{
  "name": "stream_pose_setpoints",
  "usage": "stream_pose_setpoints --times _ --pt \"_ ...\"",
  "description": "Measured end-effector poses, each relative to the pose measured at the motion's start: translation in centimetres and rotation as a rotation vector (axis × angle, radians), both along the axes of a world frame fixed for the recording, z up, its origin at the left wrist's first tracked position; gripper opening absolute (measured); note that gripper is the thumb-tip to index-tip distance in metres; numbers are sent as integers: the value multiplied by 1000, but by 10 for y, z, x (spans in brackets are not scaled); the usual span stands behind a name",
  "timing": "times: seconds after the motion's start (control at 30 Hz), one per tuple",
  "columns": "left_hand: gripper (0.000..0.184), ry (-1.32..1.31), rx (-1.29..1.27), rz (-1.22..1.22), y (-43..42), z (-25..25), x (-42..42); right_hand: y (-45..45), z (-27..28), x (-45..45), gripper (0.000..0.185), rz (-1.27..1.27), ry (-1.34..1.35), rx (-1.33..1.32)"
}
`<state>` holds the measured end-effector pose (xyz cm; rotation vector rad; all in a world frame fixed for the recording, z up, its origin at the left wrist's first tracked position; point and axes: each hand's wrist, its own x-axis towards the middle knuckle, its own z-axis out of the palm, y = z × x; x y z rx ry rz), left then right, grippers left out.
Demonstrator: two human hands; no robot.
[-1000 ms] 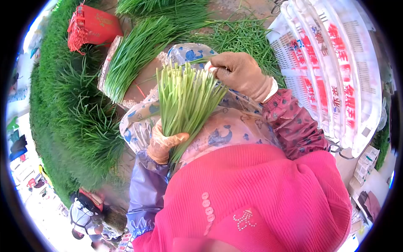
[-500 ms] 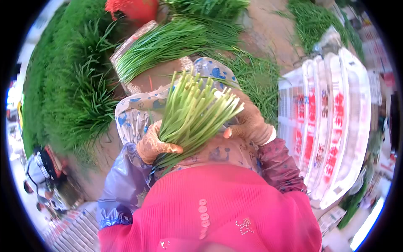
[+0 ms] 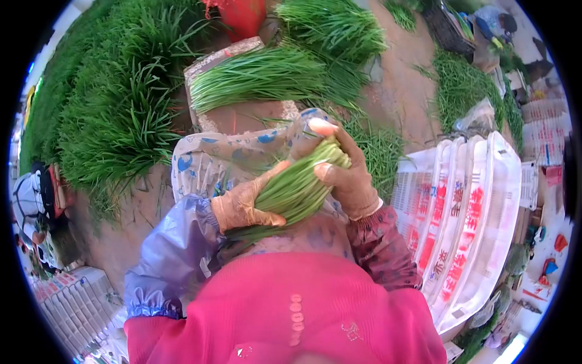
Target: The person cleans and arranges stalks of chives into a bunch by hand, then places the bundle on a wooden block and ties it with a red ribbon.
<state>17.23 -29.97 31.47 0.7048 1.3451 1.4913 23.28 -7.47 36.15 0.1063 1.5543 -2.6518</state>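
A bunch of garlic chives lies slantwise over my lap, its pale stem ends up and to the right. My gloved left hand is closed round its leafy lower part, the thumb across the front. At the stem ends, my gloved right hand grips the bunch between thumb and fingers; some fingers are hidden behind it. A patterned plastic apron covers my lap beneath the bunch. Just beyond my knees, a pile of loose chives rests on a low board.
A large mass of green chives fills the left side. Stacked white plastic crates with red lettering stand close on my right. A red bag is at the top, with another chive heap beside it. Cut leaves litter the ground.
My right hand has moved from beside the bunch onto its stem ends and closed there. The spread stems are now gathered tight and tilted further right. The camera view has shifted slightly.
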Motion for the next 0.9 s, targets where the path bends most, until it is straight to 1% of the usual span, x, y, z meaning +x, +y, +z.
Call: stream_pose_setpoints --times 0.03,0.07,0.1,0.13,0.17,0.2,0.27,0.3,0.33,0.37,0.4,0.47,0.5,0.53,0.57,0.6,0.63,0.67,0.7,0.73,0.77,0.83,0.9 --pt "121 85 -27 -29 -1 2 -7 1 -6 1 60 -62 -19 -20" --pt "121 96 -25 -11 -2 9 -10 1 -13 2 52 -125 -36 -41" --pt "123 237 -22 15 1 19 -11 -1 -19 2 43 -193 -49 10" --pt "125 375 -21 37 4 30 -12 -4 -18 2 43 -181 -40 11" --pt "125 548 -91 -34 7 40 -12 -7 -14 2 43 -190 -29 6" --pt "125 558 -89 -23 11 35 -8 -9 -8 1 44 -200 -12 5" --pt "122 806 -234 54 16 20 8 -21 14 3 46 -177 4 19" --pt "122 813 -230 51 17 20 10 -29 22 6 48 -122 19 58" --pt "117 766 -283 67 18 21 12 -33 26 9 49 -73 33 97" --pt "112 721 -331 82 21 21 13 -30 26 11 46 -10 37 170" --pt "107 679 -375 100 24 21 14 -28 25 12 46 -23 46 181" --pt "118 651 -348 110 25 23 12 -25 22 12 36 -98 -27 298" --pt "120 581 -373 95 24 29 8 -21 28 6 26 -180 -62 249" --pt "123 509 -400 74 22 34 4 -13 28 -3 26 -273 -8 190" --pt "125 554 -260 147 19 22 0 -3 29 -12 25 -371 46 130" --pt "125 569 -238 122 16 19 -6 14 44 -22 23 -475 113 167" --pt "124 657 -280 181 13 18 -13 33 68 -29 22 -580 180 207" --pt "125 745 -319 245 9 15 -20 47 102 -28 21 -647 317 247" --pt "123 890 -359 265 1 5 -26 63 134 -25 19 -712 458 287" --pt "122 1035 -397 291 -8 -5 -29 92 153 -20 18 -733 602 478" --pt "123 975 -437 259 -15 -6 -33 96 178 -20 19 -618 895 357" --pt "123 1023 -357 238 -23 -21 -41 123 209 -24 18 -480 964 546" --pt "124 1055 -293 189 -24 -36 -49 155 226 -32 21 -699 701 1020"
